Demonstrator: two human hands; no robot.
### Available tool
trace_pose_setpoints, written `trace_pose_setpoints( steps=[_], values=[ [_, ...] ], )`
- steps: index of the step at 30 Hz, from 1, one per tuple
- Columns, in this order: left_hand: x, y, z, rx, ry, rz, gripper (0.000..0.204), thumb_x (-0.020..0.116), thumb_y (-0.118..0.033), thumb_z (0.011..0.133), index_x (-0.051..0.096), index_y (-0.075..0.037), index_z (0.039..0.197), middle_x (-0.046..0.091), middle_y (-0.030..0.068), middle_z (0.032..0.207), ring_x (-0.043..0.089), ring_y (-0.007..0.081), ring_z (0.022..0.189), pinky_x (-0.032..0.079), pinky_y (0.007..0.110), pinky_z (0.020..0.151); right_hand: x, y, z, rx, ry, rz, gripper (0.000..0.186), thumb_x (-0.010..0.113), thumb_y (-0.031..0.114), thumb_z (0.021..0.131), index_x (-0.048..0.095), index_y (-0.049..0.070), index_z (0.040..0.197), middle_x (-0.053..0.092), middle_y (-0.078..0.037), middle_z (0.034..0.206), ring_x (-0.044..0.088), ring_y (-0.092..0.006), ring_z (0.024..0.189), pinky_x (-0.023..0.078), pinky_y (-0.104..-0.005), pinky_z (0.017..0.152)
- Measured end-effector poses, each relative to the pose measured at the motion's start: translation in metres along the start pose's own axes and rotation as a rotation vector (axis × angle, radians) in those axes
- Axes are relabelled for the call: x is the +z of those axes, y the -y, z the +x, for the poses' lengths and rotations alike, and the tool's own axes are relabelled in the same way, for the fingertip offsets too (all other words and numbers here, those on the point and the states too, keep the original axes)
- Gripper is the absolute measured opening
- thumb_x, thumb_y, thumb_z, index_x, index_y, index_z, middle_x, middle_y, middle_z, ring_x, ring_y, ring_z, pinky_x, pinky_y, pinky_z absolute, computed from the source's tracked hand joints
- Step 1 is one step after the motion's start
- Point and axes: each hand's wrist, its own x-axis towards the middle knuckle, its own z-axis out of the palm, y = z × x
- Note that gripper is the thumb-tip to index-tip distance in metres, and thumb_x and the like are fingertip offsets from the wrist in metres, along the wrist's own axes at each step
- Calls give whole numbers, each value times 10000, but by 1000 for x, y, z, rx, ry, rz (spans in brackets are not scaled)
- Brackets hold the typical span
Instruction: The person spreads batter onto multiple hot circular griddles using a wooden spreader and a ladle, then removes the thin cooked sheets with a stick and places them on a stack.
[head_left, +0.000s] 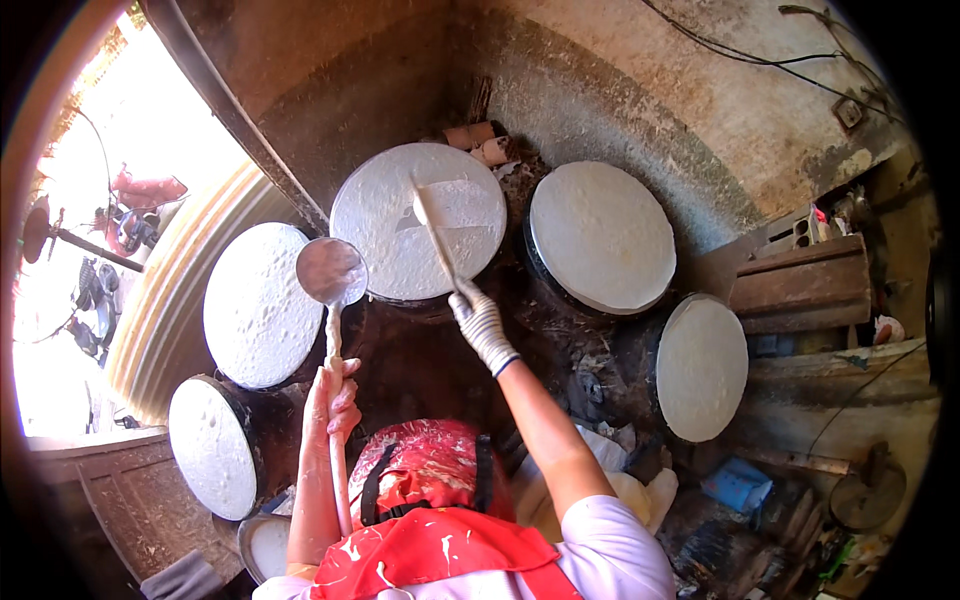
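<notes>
My bare, batter-smeared left hand [340,402] is closed round the long handle of a ladle [333,272], its round bowl held up beside the left griddles. In a striped work glove, my right hand [482,325] grips a long flat wooden stick [434,232]. That stick reaches over the far middle round griddle [375,205], which is coated white. A smoother, greyer patch shows in the coating right of the stick's blurred tip; whether the tip touches it I cannot tell. White-coated round griddles stand on both sides: left [258,305], near left [212,447], back right [602,238] and right [702,368].
At the lower left a round pan [268,545] holds something whitish. Clay pipe-like pieces [476,135] lie against the back wall. A corrugated sheet [180,290] curves behind the left griddles. On the right are brown boards [805,285] and a blue container [737,485].
</notes>
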Motion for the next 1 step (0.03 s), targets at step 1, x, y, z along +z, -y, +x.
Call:
trace_pose_setpoints(
  steps=[1],
  values=[
    [4,2,0,-2,-36,-16,472,436,-408,933,448,-11,1188,365,-17,542,255,49,290,238,174,271,0,0,1,-2,1,0,361,543,147,881,512,23,1219,549,-177,1212,512,-247,1146,376,-314,981]
  ],
)
